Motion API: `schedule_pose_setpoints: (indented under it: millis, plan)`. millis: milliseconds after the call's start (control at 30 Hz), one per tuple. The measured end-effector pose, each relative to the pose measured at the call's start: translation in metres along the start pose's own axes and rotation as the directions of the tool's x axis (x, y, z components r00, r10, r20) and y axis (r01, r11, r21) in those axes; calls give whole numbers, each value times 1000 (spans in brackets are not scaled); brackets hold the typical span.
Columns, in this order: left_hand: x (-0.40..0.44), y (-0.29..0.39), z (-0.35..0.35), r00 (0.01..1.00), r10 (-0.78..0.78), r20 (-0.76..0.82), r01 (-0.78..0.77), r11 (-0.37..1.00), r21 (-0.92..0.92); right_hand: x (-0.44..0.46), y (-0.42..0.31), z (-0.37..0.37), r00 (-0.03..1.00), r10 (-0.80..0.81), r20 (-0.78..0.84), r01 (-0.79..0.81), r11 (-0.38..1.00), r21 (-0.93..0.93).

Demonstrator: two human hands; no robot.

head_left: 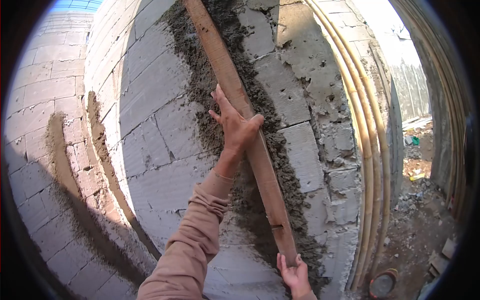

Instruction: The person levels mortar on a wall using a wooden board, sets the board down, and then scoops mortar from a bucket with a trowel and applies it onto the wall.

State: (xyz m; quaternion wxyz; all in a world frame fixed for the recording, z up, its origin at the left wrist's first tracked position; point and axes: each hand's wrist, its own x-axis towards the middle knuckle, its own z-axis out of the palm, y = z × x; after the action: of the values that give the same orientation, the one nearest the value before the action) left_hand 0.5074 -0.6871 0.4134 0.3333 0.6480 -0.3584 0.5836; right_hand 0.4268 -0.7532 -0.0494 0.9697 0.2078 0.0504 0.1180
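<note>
A long wooden board leans at a slant against a strip of wet grey mortar on the block wall. My left hand grips the board near its middle, fingers over the left edge and thumb on the right. At the board's lower end, my right hand holds it from below, with fingertips on one side and thumb on the other. Mortar shows along both edges of the board; what lies behind it is hidden.
Bamboo poles stand upright at the wall's right end. Two mortar strips run down the wall on the left. A round bucket sits on the rubble-strewn ground at lower right.
</note>
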Motion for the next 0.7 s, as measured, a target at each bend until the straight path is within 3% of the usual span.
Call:
schedule_pose_setpoints:
  millis: [267, 367, 700]
  plan:
    - [88, 27, 27, 1000, -2, -19, 2, 1000, 3, -24, 0, 91, 998, 51, 32, -54, 994, 95]
    - [105, 42, 36, 1000, -5, -23, 5, 1000, -19, -37, 1, 108, 993, -36, 110, 33, 999, 31]
    - [18, 67, -13, 1000, -20, 17, 23, 972, -234, -65, -5, 28, 996, -87, -5, 87, 994, 73]
